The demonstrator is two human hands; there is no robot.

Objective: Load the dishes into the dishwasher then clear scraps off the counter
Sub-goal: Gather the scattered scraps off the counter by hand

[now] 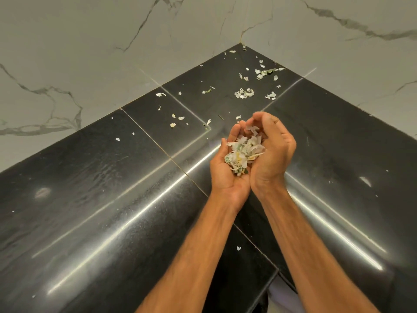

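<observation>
Both hands meet just right of the frame's centre, above the black desk [112, 177]. The left hand [225, 172] and the right hand [276, 152] form one cup with their heels touching. The fingers [262, 119] curl inward, pressed close side by side, around a pile of scraps [243, 154], pale shreds with bits of green. The step in hand looks like carrying this load to a bin, which is not in view. To do it well, the cup should be sealed at the bottom, where a few shreds poke out between the palms, and held level in transit. Loose scraps [244, 93] lie scattered toward the desk's corner in the upper middle of the frame, below the marble wall [90, 53], so another gathering pass seems needed.
</observation>
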